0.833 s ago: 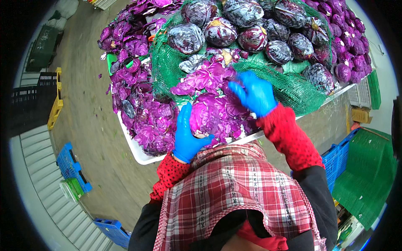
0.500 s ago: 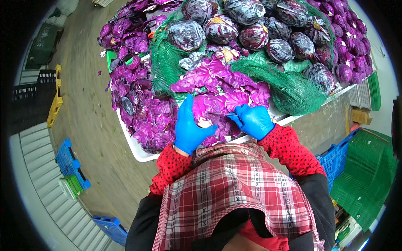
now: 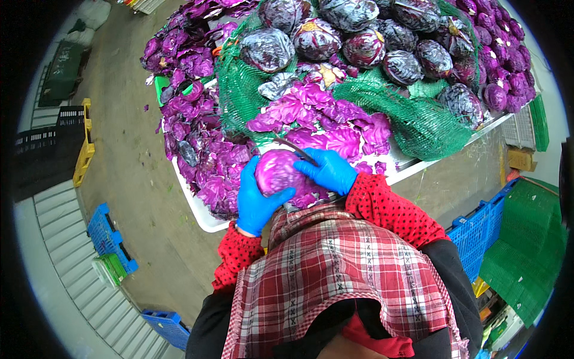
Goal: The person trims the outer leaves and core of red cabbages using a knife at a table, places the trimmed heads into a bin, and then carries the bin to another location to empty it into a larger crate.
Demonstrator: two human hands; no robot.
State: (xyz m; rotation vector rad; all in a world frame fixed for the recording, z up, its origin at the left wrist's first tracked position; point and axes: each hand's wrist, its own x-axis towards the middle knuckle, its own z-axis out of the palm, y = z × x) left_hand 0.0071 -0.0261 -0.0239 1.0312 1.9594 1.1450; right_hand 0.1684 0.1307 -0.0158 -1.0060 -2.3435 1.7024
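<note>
A peeled, bright purple red cabbage (image 3: 278,170) rests in my gloved left hand (image 3: 253,196), whose fingers and thumb wrap its left and lower side. My gloved right hand (image 3: 329,171) grips a knife (image 3: 297,149); its thin dark blade points up and left, along the upper right of the cabbage. That hand's fingers come against the cabbage's right side, and the handle is mostly hidden in the glove. Loose purple leaves (image 3: 335,128) lie just beyond both hands on the white table (image 3: 205,220).
Unpeeled dark cabbages (image 3: 350,15) are heaped on a green mesh bag (image 3: 418,128) at the back. Leaf trimmings (image 3: 209,170) pile up on the left. Peeled cabbages (image 3: 508,60) are stacked far right. A blue plastic crate (image 3: 475,230) stands beyond my right arm.
My right hand has moved left to the cabbage, and the knife has swung to point up and left. The cabbage is turned and shows more of its round, smooth side.
</note>
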